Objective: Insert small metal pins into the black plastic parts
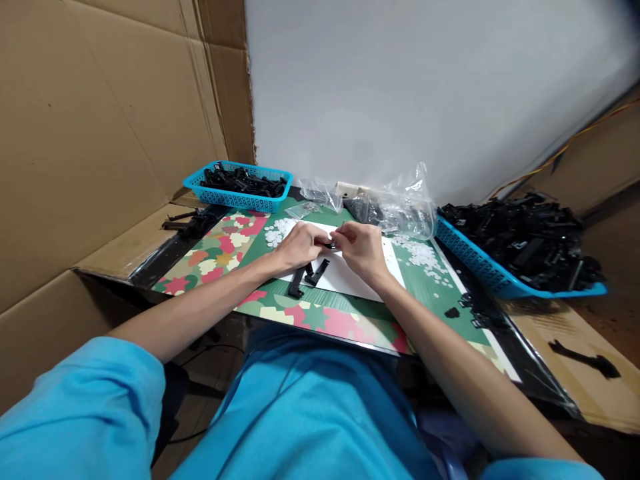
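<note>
At the middle of the counter [440, 297], over the white sheet [353, 279], the left hand [300, 245] and right hand [361, 248] each close their grip on one small black part [330, 245]. It seems to be an assembling step, and it asks for fine fingertip alignment.

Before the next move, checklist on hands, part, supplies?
1. Grip: left hand and right hand both pinch the small black part: ok.
2. Part's alignment, mostly hidden by the hands: cannot tell.
3. Two black strips lie loose on the white sheet: ok.
4. Pile of white discs right of the sheet: ok.
5. The right basket is heaped above its rim and might spill: not ok.
</note>
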Available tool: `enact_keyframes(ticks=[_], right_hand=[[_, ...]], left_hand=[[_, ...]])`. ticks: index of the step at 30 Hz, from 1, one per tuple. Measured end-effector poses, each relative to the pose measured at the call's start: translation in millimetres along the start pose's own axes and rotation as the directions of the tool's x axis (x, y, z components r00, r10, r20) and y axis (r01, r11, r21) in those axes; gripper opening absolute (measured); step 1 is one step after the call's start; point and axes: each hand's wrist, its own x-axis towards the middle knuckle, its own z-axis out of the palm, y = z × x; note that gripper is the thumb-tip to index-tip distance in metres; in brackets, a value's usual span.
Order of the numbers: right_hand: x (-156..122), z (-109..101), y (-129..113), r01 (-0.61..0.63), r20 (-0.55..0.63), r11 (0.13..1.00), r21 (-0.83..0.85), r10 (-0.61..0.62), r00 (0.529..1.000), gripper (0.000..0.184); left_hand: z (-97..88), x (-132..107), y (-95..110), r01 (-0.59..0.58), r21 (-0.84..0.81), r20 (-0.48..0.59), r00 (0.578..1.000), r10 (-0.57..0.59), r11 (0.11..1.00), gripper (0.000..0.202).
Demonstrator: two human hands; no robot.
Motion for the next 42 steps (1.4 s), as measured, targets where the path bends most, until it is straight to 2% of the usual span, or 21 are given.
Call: enact_keyframes(ticks=[5, 9, 12, 14, 15, 17, 20, 23, 28, 33, 37, 42], right_hand=[[-0.2, 2.3, 0.7, -0.011, 0.017, 1.0, 0.029, 0.01, 1.0, 0.018], [2.7, -5.7, -5.8, -0.018, -0.014, 0.992, 0.124, 0.019, 1.0, 0.02], [9.5, -17.0, -7.2, 0.004, -0.127, 0.963, 0.268, 0.031, 0.991, 0.024], [17.0, -23.1, -3.5, -0.016, -0.142, 0.955, 0.296, 0.061, 0.988, 0.027], [21.5, -24.5, -0.4, -0.037, -0.101, 0.961, 0.273, 0.067, 0.993, 0.028], [31.2, -22.4, 6.6, -0.06, 0.068, 0.984, 0.166, 0.049, 0.996, 0.029], [43.9, -7.2, 14.4, -0.035, 0.346, 0.999, -0.017, 0.039, 0.937, 0.026], [49.4, 13.9, 17.1, -0.047, 0.44, 0.995, -0.086, 0.08, 0.894, 0.015], [44.5, 33.0, 17.1, -0.115, 0.415, 0.99, -0.08, 0.138, 0.899, 0.028], [40.3, 33.6, 15.4, -0.112, 0.403, 0.993, -0.02, 0.111, 0.908, 0.019], [41.1, 26.5, 18.7, -0.143, 0.387, 0.988, 0.054, 0.111, 0.915, 0.021], [43.6, 3.3, 33.3, -0.253, 0.316, 0.959, 0.127, 0.203, 0.927, 0.027]], left_hand=[[-0.7, -0.5, 2.5, -0.004, 0.001, 0.009, 1.0, 0.004, 1.0, 0.017], [-3.3, 5.1, 1.4, 0.056, -0.034, -0.001, 0.998, -0.056, 0.998, 0.012], [-9.6, 12.1, -4.8, 0.118, -0.102, -0.173, 0.976, -0.135, 0.988, 0.017], [-15.5, 16.1, -11.1, 0.133, -0.13, -0.324, 0.931, -0.169, 0.983, 0.024], [-18.5, 17.4, -14.3, 0.14, -0.138, -0.371, 0.91, -0.183, 0.98, 0.025], [-23.3, 18.7, -20.2, 0.156, -0.156, -0.431, 0.878, -0.209, 0.975, 0.026], [-26.6, 18.8, -26.3, 0.178, -0.184, -0.468, 0.849, -0.245, 0.967, 0.028], [-26.2, 19.3, -29.6, 0.176, -0.211, -0.483, 0.837, -0.259, 0.961, 0.028], [-24.7, 21.3, -30.7, 0.154, -0.21, -0.479, 0.845, -0.239, 0.966, 0.023], [-24.8, 21.8, -29.1, 0.172, -0.164, -0.475, 0.849, -0.23, 0.971, 0.019], [-25.0, 20.0, -27.2, 0.163, -0.136, -0.438, 0.875, -0.207, 0.977, 0.018], [-22.1, 14.6, -18.2, 0.12, -0.105, -0.316, 0.937, -0.147, 0.987, 0.02]])
